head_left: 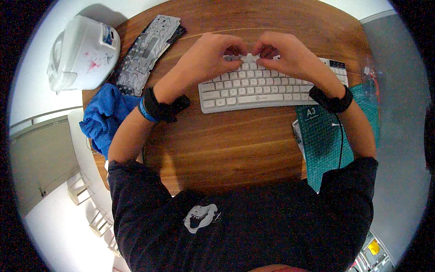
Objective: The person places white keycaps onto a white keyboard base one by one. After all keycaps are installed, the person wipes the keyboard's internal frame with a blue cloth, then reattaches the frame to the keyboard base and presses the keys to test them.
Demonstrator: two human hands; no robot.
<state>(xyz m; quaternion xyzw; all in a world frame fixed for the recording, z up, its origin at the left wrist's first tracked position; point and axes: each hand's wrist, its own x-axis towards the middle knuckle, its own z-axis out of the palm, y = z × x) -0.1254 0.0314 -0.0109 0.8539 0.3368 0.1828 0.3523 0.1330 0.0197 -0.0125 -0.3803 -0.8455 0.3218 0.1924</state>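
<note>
A white keyboard (267,98) with pale keycaps lies on the wooden table in front of me, tilted slightly. Both hands meet over the middle of its far rows. My left hand (222,52) is closed, its fingers curled down and its thumb low at the keys. Opposite it, my right hand (281,52) is closed in a similar pinch. A pale keycap (249,58) shows in the small gap between the two sets of fingertips. The fingers hide whatever they grip, and I cannot tell whether that keycap is seated or lifted.
At the left stand a white rice cooker (86,54), a grey keyboard-shaped plate (147,52) and a crumpled blue cloth (106,111). A green cutting mat (324,149) lies under my right forearm, beside a clear plastic bag (372,75). A dark cable (341,140) hangs from my right wristband.
</note>
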